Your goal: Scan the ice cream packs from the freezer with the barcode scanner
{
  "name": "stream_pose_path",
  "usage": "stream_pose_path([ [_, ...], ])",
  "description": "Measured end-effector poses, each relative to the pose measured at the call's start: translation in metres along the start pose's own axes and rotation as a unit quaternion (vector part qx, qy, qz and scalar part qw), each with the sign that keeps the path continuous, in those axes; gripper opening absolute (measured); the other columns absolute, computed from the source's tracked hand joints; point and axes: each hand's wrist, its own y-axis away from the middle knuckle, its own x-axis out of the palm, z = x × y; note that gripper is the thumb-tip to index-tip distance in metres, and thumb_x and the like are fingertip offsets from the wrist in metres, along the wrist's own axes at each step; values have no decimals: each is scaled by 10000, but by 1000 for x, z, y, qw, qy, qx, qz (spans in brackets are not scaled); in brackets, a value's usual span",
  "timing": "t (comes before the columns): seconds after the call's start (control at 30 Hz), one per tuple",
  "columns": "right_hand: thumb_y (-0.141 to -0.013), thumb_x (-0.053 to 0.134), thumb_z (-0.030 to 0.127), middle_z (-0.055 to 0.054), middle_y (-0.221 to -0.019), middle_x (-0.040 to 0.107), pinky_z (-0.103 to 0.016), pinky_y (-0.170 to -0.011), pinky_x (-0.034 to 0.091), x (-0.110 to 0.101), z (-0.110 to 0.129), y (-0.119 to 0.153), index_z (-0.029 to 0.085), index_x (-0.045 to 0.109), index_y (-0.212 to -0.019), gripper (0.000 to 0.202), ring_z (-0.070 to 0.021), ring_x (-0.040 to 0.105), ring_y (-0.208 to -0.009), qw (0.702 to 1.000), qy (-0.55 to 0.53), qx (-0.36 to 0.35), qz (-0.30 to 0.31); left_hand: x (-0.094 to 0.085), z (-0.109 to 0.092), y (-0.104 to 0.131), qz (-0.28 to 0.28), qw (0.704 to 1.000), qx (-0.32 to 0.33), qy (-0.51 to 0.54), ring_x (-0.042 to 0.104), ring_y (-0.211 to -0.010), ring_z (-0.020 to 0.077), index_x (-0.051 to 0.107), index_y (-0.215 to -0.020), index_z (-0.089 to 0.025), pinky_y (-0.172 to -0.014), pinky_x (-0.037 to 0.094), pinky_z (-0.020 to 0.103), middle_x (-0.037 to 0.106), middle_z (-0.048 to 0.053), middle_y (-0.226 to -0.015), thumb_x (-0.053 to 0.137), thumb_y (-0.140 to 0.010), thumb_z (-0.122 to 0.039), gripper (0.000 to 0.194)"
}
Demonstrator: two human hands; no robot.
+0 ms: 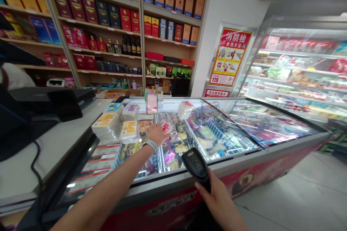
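Observation:
A black handheld barcode scanner is gripped in my right hand, its head tilted up over the freezer's front edge. My left hand, with a pale watch on the wrist, reaches out over the glass top of the chest freezer. A small red-and-white packet shows right beside its thumb side; whether I hold it or it lies under the glass, I cannot tell. The fingers are mostly hidden behind the hand. To the left stand stacks of clear packs with yellow labels.
Another stack, red-labelled packs, sits farther right on the glass. Bagged frozen goods lie in baskets below. A counter with a dark screen borders the left. Shelves of boxed bottles stand behind; a lit display fridge is right.

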Motion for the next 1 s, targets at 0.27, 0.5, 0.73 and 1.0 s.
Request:
stream_pose_path([
  [0.27, -884, 534, 225, -111, -1116, 678, -382, -923, 477, 8, 28, -11, 188, 545, -1193, 311, -272, 632, -1064, 999, 13, -14, 46, -50, 44, 63, -170, 974, 150, 19, 484, -1177, 325, 559, -1266, -213, -1038, 289, 485, 576, 142, -1242, 709, -718, -391, 595],
  [0.5, -888, 555, 198, -77, -1065, 655, -348, -913, 450, 28, 64, -21, 203, 547, -1173, 285, -238, 610, -1023, 993, -10, -71, 99, -65, 80, 100, -243, 957, 160, -1, 512, -1114, 306, 577, -1261, -216, -1047, 269, 482, 603, 139, -1160, 662, -793, -421, 518],
  [0.73, -883, 567, 175, -60, -1041, 646, -329, -892, 436, 35, 80, -28, 206, 541, -1130, 251, -222, 600, -981, 990, -8, -79, 120, -67, 84, 101, -271, 953, 136, 14, 516, -1109, 300, 581, -1259, -221, -1061, 258, 474, 597, 135, -1153, 654, -800, -458, 521],
  [1.0, -887, 557, 158, -57, -1040, 626, -316, -853, 435, 39, 83, -32, 202, 524, -1100, 220, -212, 582, -958, 985, -10, -104, 137, -64, 85, 101, -293, 944, 147, 28, 521, -1086, 297, 596, -1255, -191, -1050, 265, 479, 604, 138, -1135, 654, -803, -462, 529],
])
